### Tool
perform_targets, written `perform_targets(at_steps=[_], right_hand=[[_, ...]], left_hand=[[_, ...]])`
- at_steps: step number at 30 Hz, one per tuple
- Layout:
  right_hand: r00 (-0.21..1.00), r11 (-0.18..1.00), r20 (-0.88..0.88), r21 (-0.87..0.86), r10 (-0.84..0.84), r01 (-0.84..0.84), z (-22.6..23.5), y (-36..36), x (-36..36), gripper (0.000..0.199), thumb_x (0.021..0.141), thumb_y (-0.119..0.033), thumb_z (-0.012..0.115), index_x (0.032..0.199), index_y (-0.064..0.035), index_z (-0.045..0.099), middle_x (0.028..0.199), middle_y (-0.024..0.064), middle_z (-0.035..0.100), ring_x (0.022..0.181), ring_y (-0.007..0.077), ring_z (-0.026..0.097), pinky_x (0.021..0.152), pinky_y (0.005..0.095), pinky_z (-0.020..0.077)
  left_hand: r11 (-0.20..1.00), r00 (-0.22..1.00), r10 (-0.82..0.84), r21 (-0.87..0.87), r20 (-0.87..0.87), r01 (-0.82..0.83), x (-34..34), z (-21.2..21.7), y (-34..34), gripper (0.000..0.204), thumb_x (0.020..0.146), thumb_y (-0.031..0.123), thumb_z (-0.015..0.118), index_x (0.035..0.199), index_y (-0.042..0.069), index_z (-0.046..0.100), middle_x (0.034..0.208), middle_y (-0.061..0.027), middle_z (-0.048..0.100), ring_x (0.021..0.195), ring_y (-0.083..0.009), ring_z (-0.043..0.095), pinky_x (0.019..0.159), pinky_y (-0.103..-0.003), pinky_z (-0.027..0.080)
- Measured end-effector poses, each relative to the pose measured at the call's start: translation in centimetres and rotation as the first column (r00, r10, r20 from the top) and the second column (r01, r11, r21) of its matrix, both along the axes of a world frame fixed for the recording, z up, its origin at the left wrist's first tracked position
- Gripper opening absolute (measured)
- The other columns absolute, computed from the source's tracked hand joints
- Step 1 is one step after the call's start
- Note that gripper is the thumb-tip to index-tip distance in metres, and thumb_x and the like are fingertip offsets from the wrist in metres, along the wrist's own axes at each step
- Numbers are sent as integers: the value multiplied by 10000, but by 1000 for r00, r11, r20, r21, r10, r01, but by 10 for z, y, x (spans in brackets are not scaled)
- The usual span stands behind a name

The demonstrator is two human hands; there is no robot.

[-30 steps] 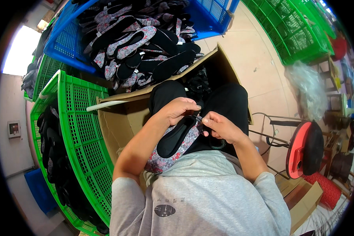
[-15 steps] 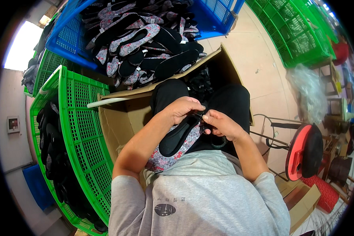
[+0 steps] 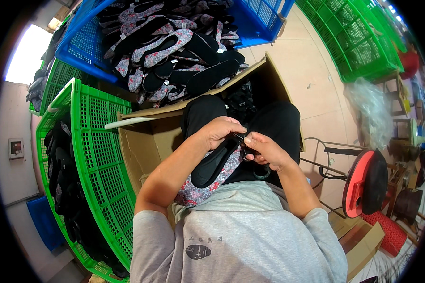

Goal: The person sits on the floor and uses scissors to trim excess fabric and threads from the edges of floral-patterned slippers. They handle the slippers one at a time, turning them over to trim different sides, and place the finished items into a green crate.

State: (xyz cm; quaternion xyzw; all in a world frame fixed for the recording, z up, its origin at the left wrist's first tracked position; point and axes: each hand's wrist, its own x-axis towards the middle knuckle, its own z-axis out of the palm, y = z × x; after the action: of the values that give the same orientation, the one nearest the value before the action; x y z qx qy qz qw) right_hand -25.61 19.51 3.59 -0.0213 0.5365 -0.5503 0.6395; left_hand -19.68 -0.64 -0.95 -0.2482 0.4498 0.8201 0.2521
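Note:
I hold a flat shoe [image 3: 211, 170] with a floral fabric upper and a black insole over my lap, heel toward my chest. My left hand [image 3: 220, 131] grips the shoe at its toe end. My right hand [image 3: 264, 150] pinches a small dark part at the same toe end, fingers closed against the left hand's fingertips. An open cardboard box [image 3: 146, 141] stands in front of my knees. Beyond it a blue crate [image 3: 87, 49] holds several shoes of the same floral and black kind.
A green plastic crate [image 3: 97, 160] with dark shoes inside stands at my left. More green crates [image 3: 359, 42] sit at the far right on the tiled floor. A red and black round stool [image 3: 363, 181] and a clear plastic bag [image 3: 370, 111] are at my right.
Both hands stay on the shoe's toe end; the fingers have shifted slightly and the shoe has barely moved.

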Motion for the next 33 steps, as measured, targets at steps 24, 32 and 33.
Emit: perform_targets(at_steps=[24, 32, 33], right_hand=[[989, 988, 6, -50, -146, 146, -2, 8, 9, 217, 1037, -336, 511, 968, -131, 531, 645, -2, 527, 463, 8, 364, 396, 151, 216], [940, 914, 42, -221, -339, 340, -18, 28, 41, 231, 1029, -348, 522, 1028, -116, 528, 648, 36, 551, 433, 33, 322, 393, 182, 209], [935, 903, 64, -242, -350, 355, -22, 29, 44, 235, 1029, -349, 522, 1034, -115, 528, 656, 41, 553, 434, 35, 321, 395, 184, 211]], left_hand=[[972, 982, 187, -152, 37, -180, -3, 9, 7, 201, 914, 163, 665, 1051, 16, 665, 898, -50, 663, 812, -128, 630, 775, -277, 528], [874, 981, 109, -455, -162, -172, 15, 34, -7, 254, 959, 59, 568, 1184, -36, 640, 1057, -85, 691, 933, -132, 648, 871, -259, 523], [854, 971, 81, -486, -227, -184, 22, 40, -8, 238, 950, 33, 566, 1162, -32, 651, 1052, -81, 692, 948, -135, 647, 891, -259, 513]])
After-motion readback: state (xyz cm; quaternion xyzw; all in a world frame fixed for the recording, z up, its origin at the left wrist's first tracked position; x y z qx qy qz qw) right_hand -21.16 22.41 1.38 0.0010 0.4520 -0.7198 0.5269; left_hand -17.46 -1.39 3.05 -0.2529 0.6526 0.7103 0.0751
